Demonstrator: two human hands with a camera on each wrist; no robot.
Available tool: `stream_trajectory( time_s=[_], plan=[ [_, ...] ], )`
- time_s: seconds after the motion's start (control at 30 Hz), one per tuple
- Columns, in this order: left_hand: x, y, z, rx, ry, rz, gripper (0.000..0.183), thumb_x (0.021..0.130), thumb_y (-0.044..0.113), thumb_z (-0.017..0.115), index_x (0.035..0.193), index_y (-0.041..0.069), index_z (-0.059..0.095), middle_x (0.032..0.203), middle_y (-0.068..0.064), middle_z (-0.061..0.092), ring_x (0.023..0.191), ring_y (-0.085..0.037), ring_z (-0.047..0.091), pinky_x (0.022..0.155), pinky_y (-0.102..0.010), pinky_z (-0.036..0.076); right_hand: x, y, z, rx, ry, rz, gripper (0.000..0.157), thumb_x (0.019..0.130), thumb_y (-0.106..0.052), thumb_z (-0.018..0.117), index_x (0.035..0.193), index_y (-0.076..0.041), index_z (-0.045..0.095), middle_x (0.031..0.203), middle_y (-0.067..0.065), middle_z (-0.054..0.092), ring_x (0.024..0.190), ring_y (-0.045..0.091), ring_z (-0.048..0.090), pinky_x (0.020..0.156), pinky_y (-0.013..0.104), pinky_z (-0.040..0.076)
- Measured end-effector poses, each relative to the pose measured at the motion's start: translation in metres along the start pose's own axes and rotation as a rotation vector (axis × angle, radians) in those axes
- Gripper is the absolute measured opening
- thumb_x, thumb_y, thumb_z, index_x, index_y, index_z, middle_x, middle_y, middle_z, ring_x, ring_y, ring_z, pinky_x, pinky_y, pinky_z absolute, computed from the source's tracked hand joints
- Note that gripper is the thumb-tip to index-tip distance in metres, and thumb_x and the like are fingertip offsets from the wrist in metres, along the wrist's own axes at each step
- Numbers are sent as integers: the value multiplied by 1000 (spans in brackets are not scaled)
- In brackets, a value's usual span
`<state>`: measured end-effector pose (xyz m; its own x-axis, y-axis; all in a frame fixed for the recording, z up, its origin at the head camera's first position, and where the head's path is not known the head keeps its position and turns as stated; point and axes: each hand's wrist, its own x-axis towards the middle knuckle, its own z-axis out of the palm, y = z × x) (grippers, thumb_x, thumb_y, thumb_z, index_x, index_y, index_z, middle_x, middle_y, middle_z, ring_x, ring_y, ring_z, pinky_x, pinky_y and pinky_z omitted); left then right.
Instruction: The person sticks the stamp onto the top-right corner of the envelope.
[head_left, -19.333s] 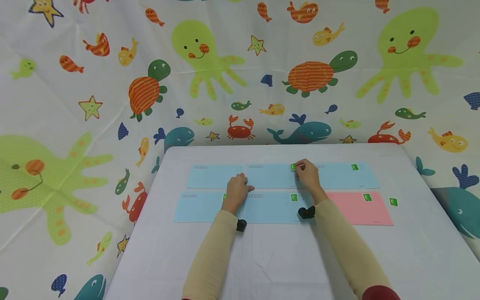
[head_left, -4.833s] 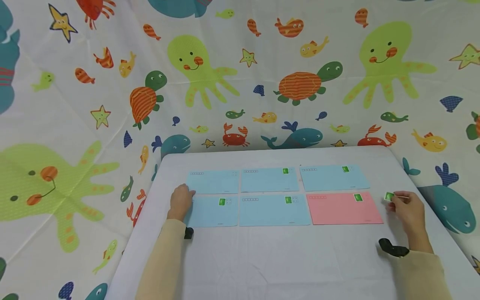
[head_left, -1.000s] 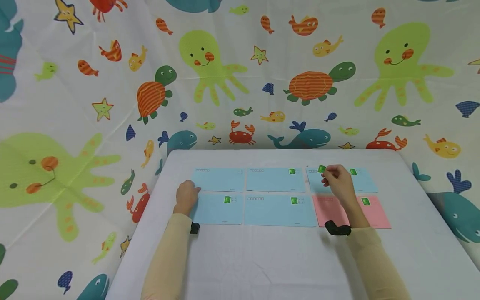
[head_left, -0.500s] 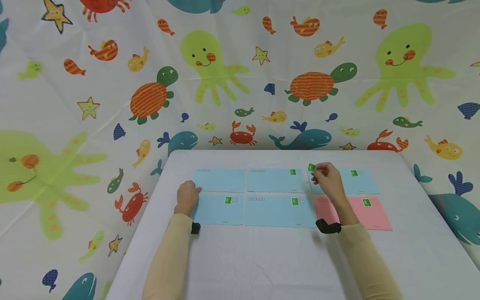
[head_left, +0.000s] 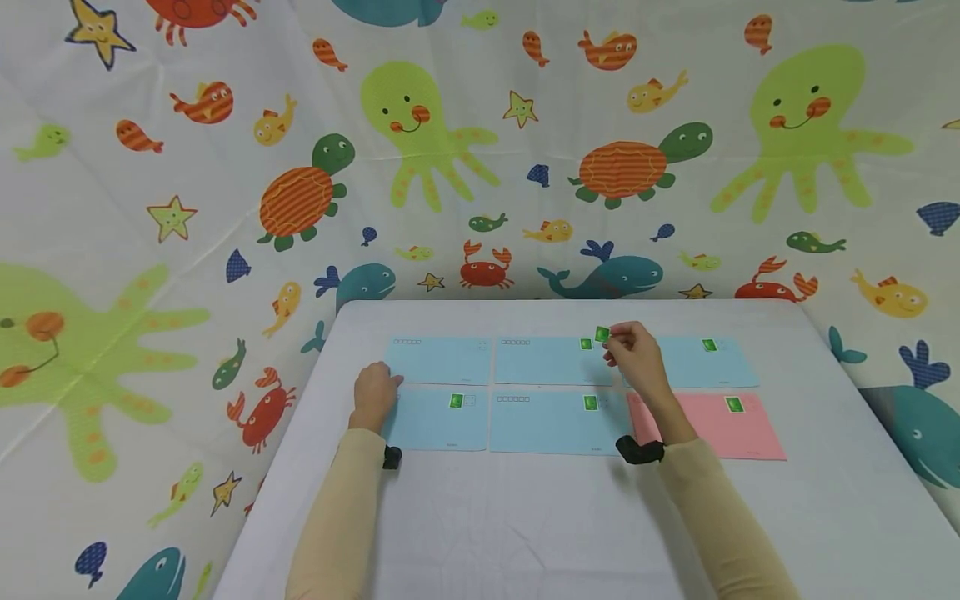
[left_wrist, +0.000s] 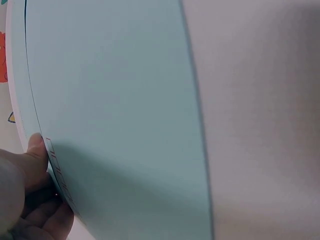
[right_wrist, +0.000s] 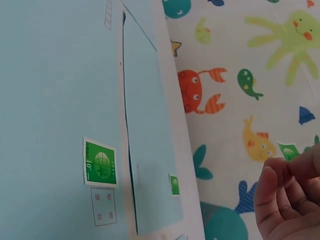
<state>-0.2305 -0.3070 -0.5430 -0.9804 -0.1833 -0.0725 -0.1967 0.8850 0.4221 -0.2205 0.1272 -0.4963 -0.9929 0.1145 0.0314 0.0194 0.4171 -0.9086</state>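
My right hand (head_left: pixel 637 358) pinches a green postage stamp (head_left: pixel 602 334) by its edge, above the gap between the far middle and far right blue envelopes. In the right wrist view the same stamp (right_wrist: pixel 289 151) shows partly behind the fingertips. My left hand (head_left: pixel 375 396) rests at the left side of the blue envelopes, its thumb touching the edge of one in the left wrist view. The far left blue envelope (head_left: pixel 438 362) has a bare blue face with a small printed square. Green stamps sit near the top right of the far middle envelope (head_left: pixel 543 367) and the others.
In the near row lie a left blue envelope (head_left: pixel 435 429), a middle blue envelope (head_left: pixel 558 429) and a pink envelope (head_left: pixel 742 433), which my right arm partly covers. A white cloth covers the table (head_left: pixel 525 508). A sea-animal curtain (head_left: pixel 450 242) hangs behind the far edge.
Earlier, my right hand was at the far middle envelope's stamp, then picked another stamp from the table's right side. It now carries that stamp leftward. My left hand shifted left earlier and stays there.
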Motion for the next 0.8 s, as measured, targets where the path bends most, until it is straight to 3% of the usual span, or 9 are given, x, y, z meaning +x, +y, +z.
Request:
stream_trajectory(
  time_s=[0.27, 0.57, 0.8],
  plan=[
    [1, -3, 1, -18, 4, -1, 34, 98, 14, 63, 118, -14, 63, 109, -30, 68, 102, -39, 69, 91, -51, 57, 5, -5, 17, 32, -13, -41, 24, 101, -16, 53, 120, -1, 55, 102, 23, 64, 75, 19, 65, 72, 31, 60],
    [1, -3, 0, 6, -2, -1, 38, 99, 15, 62, 121, -15, 61, 119, -33, 65, 115, -45, 63, 97, -52, 54, 9, -8, 38, 60, -31, -40, 32, 99, -12, 52, 130, -3, 47, 103, 25, 67, 83, 37, 68, 68, 22, 57],
    [2, 0, 0, -5, -12, -13, 37, 100, 16, 62, 121, -14, 62, 118, -31, 66, 113, -43, 65, 97, -52, 54, 10, -10, 54, 24, -57, -52, 32, 99, -13, 53, 130, -4, 49, 103, 23, 69, 80, 28, 68, 69, 24, 57]
  ],
)
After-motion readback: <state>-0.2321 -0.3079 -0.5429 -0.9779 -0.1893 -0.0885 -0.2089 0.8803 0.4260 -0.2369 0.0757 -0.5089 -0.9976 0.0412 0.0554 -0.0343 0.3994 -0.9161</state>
